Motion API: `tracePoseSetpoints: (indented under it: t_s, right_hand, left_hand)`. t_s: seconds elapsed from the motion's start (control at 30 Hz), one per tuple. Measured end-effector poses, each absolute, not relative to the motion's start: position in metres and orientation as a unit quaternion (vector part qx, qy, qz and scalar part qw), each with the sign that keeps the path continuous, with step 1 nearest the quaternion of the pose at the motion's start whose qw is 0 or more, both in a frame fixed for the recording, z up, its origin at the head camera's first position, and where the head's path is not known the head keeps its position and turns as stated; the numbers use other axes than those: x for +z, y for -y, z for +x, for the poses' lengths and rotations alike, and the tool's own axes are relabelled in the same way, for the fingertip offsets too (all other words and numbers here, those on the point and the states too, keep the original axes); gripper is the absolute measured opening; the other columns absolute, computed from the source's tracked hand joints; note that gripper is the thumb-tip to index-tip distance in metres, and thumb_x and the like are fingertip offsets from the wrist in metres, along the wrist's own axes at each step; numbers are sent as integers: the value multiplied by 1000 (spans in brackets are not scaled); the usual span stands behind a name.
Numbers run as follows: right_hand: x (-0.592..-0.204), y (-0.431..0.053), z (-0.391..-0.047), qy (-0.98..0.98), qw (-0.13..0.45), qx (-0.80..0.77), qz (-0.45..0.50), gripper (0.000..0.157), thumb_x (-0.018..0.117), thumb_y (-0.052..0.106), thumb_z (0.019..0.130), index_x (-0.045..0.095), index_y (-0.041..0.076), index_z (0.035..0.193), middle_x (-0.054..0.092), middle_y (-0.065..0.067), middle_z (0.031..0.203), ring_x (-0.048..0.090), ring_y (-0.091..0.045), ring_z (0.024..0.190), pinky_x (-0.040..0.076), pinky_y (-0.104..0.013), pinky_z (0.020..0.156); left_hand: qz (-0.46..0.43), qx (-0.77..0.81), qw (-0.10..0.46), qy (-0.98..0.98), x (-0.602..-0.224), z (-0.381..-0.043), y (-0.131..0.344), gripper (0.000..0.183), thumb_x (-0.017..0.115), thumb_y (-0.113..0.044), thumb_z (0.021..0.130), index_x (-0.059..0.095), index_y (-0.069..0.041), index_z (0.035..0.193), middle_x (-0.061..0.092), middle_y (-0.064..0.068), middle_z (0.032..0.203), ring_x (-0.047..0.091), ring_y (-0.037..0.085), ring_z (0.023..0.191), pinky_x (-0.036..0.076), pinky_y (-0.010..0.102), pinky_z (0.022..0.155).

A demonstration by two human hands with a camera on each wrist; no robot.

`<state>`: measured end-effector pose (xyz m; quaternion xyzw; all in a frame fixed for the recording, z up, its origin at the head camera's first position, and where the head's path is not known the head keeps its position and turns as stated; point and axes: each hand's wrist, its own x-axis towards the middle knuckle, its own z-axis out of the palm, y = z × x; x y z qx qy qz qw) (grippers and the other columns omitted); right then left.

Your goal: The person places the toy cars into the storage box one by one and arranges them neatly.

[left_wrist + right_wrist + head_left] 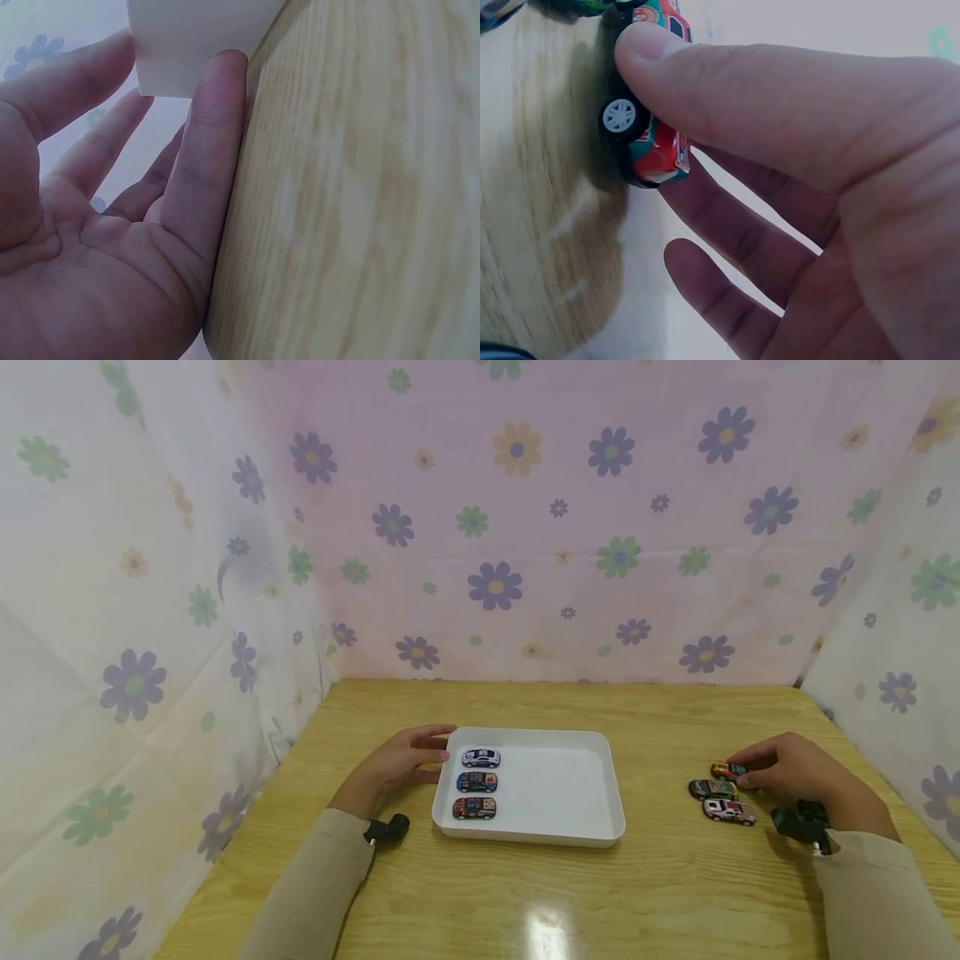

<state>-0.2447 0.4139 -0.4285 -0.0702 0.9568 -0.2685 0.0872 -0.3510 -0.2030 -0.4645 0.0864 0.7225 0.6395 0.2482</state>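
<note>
My left hand is at the left end of a white tray, its fairly straight fingers touching the outer wall. Along the tray's left side lie three toy cars: a white and blue one, a blue one and a red one. Off to the right, my right hand pinches a red and green toy car between thumb and fingers. Next to that hand, a dark green toy car and a white and pink toy car sit on the table.
The wooden table carries the tray and the loose cars. Flowered cloth hangs behind it and along both sides. A black wrist camera is strapped at the left wrist, another at the right.
</note>
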Motion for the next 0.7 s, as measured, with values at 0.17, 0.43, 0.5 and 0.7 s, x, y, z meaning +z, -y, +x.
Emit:
tracePoseSetpoints:
  t_s: [0.17, 0.43, 0.5, 0.7]
  right_hand:
    - [-424, -408, -246, -959, 73, -264, -75, 40, 82, 33, 90, 77, 9, 122, 78, -9, 112, 71, -29, 103, 59, -53, 86]
    - [-409, -388, -252, -961, 31, -255, -99, 39, 83, 33, 89, 78, 11, 121, 78, -8, 110, 71, -25, 98, 58, -34, 75]
    - [-406, -384, -254, -961, 25, -255, -104, 38, 83, 30, 89, 78, 11, 120, 78, -10, 110, 71, -24, 97, 58, -33, 73]
    - [-397, -371, -258, -963, 12, -243, -113, 36, 83, 33, 89, 79, 15, 120, 76, -12, 116, 70, -27, 100, 58, -38, 75]
  left_hand:
    - [87, 643, 249, -719, -465, -350, 203, 56, 68, -6, 100, 53, -22, 152, 51, 15, 154, 62, 30, 128, 61, 45, 93]
    - [85, 640, 251, -722, -464, -348, 203, 56, 67, -7, 101, 53, -24, 152, 50, 14, 154, 62, 29, 127, 62, 45, 93]
    - [86, 639, 252, -722, -463, -348, 204, 56, 67, -7, 101, 53, -23, 152, 50, 14, 154, 62, 29, 128, 61, 45, 93]
    - [87, 641, 252, -720, -464, -349, 203, 57, 67, -7, 100, 52, -22, 153, 51, 15, 154, 62, 30, 129, 61, 46, 93]
